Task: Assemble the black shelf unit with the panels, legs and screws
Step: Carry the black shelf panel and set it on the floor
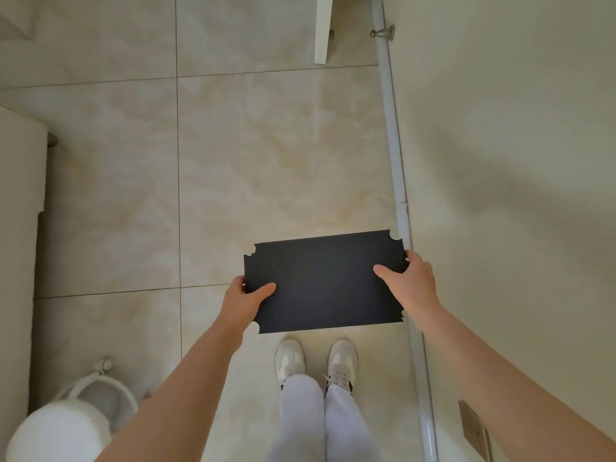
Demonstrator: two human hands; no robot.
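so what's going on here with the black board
A person stands on a tiled floor holding a flat black panel out in front, above their white shoes. The left hand grips its left short edge and the right hand its right short edge, thumbs on top. The panel has rounded notches cut at its corners. No legs, screws or other panels are in view, so nothing is joined yet. A white pipe runs along the wall on the right.

Fingertips of my left hand [245, 296] and right hand [411, 278] hidden under black panel [323, 285]; only thumbs on top. Panel underside unseen. Top edge cuts off white board [323, 28].
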